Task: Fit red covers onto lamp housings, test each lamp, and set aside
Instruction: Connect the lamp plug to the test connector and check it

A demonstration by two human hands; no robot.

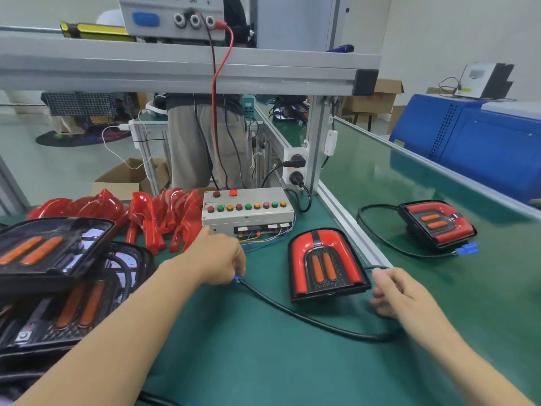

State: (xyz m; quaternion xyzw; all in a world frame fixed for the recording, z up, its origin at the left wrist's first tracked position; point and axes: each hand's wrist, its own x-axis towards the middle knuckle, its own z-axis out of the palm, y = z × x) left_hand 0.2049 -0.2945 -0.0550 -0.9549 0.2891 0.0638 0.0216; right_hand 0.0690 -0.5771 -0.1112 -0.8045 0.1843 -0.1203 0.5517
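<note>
Step in hand, by judgement: testing. A lamp housing with its glossy red plastic cover fitted lies flat on the green-matted bench, just right of the white test box with coloured push-buttons. The left hand pinches the blue plug end of the lamp's black cable, close to the box's front sockets. The right hand is released, fingers loosely spread beside the lamp, blurred. Next move calls for seating the plug squarely in a socket, then pressing buttons. A finished lamp sits apart on the conveyor. Loose red covers and uncovered black housings wait at left.
</note>
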